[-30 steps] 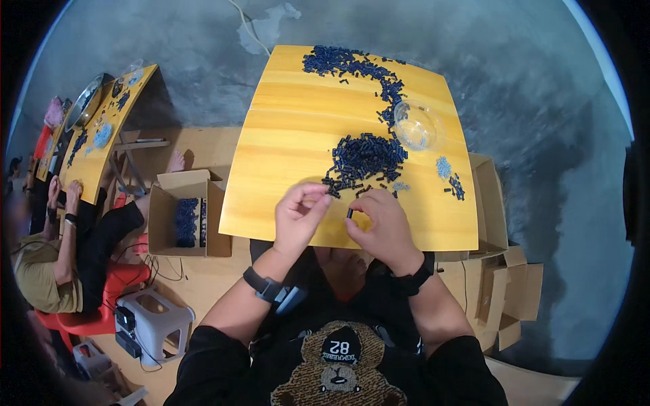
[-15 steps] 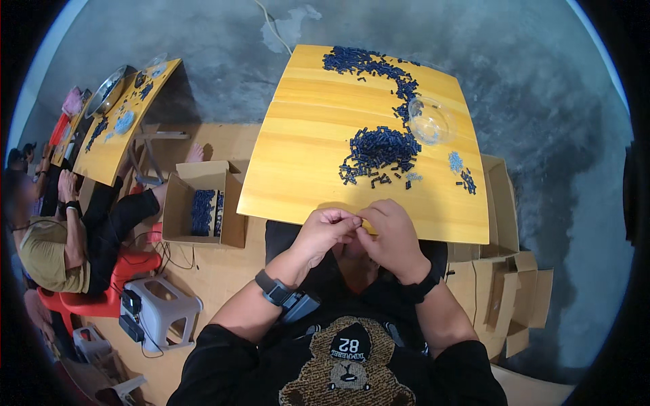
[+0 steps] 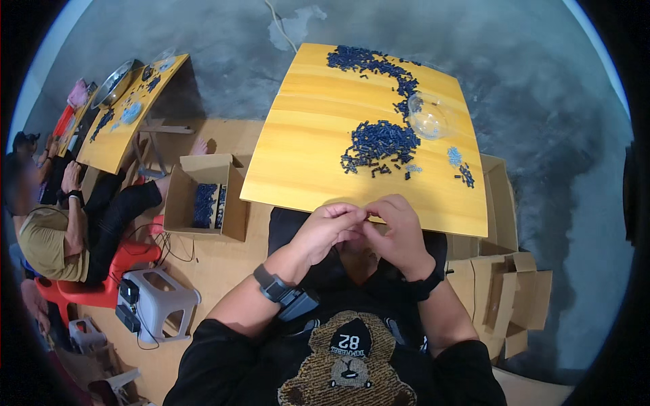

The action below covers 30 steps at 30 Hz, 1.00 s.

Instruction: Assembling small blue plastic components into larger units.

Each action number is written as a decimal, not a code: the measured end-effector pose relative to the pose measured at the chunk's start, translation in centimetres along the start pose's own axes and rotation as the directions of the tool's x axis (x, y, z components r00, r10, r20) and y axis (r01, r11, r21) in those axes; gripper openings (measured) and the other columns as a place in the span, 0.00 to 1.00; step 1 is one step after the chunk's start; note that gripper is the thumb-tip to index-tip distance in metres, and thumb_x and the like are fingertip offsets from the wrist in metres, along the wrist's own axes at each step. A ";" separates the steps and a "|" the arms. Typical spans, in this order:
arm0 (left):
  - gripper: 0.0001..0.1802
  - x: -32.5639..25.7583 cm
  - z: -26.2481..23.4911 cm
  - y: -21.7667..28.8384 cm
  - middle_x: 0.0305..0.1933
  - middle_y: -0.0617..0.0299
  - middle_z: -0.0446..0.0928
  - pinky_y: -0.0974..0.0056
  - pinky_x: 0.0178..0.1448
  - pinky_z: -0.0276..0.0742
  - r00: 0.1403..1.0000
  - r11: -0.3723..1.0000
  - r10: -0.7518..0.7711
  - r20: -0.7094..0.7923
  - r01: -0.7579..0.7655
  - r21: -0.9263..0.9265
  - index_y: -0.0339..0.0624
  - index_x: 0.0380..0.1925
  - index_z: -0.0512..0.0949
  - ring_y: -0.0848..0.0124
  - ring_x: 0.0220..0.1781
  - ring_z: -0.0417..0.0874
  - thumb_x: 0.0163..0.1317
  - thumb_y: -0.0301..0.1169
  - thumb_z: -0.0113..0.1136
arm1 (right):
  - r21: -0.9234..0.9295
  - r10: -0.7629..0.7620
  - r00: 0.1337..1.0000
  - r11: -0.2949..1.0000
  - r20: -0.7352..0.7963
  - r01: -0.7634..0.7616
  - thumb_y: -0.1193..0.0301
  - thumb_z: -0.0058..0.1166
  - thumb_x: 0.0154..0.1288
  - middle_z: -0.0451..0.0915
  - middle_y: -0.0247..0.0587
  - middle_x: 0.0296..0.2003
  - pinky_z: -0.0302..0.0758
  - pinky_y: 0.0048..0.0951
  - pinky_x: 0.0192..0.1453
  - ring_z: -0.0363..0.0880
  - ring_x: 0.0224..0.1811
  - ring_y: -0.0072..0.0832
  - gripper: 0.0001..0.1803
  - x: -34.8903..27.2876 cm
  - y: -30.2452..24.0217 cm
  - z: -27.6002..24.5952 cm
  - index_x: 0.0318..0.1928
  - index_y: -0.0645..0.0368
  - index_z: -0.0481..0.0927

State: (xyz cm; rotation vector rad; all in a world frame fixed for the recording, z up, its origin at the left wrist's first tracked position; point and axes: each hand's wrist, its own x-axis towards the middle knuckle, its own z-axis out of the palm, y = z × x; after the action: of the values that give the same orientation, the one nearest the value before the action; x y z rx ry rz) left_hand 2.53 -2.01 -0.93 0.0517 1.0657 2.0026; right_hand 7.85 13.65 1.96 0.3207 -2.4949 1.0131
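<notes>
Both hands, left hand (image 3: 330, 229) and right hand (image 3: 397, 230), meet fingertip to fingertip at the near edge of the yellow counter (image 3: 305, 155), pinching something too small to tell; dark blue pieces (image 3: 379, 142) lie heaped beside a clear bowl (image 3: 428, 116)

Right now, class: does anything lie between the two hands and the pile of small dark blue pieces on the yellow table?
Nothing visible: only bare yellow table separates the hands from the pile. The clear bowl sits beside it.
</notes>
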 end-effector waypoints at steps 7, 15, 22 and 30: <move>0.07 -0.6 0.8 0.2 0.34 0.59 0.80 0.73 0.38 0.77 0.996 0.992 0.089 -0.002 -0.089 0.086 0.35 0.38 0.78 0.75 0.33 0.79 0.62 0.26 0.55 | 0.040 -0.027 0.999 0.999 -0.046 0.028 0.77 0.59 0.45 0.75 0.44 0.31 0.72 0.34 0.38 0.74 0.35 0.40 0.11 -0.3 -0.9 -1.1 0.34 0.61 0.77; 0.09 -1.0 1.2 0.3 0.34 0.60 0.80 0.73 0.39 0.77 0.994 0.991 0.103 0.037 -0.105 0.080 0.35 0.39 0.79 0.74 0.34 0.81 0.61 0.29 0.57 | 0.012 -0.084 0.993 0.996 -0.080 0.086 0.77 0.59 0.46 0.75 0.44 0.31 0.72 0.34 0.38 0.74 0.35 0.40 0.12 -0.5 -1.7 -1.7 0.35 0.62 0.77; 0.08 -1.6 1.1 -0.2 0.34 0.63 0.80 0.74 0.39 0.76 0.996 0.989 0.080 0.032 -0.083 0.118 0.37 0.38 0.79 0.77 0.34 0.79 0.61 0.28 0.56 | 0.026 -0.069 0.997 0.997 -0.018 0.069 0.77 0.59 0.46 0.75 0.43 0.30 0.72 0.33 0.38 0.74 0.34 0.40 0.11 -1.2 -1.9 -1.8 0.35 0.62 0.77; 0.06 -0.1 0.2 -0.6 0.32 0.67 0.80 0.76 0.37 0.70 0.999 0.979 0.012 0.042 -0.020 0.203 0.44 0.34 0.80 0.80 0.32 0.78 0.60 0.32 0.58 | 0.425 -0.248 0.961 0.888 0.127 0.173 0.82 0.52 0.50 0.77 0.43 0.24 0.73 0.24 0.36 0.76 0.30 0.26 0.05 -7.1 -8.0 -22.0 0.20 0.64 0.78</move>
State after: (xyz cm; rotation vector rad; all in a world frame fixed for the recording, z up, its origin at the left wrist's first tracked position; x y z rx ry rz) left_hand 3.05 -1.75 -1.17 0.2094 1.2434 1.8923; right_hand 23.59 23.93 17.64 0.8274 -2.3081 1.4671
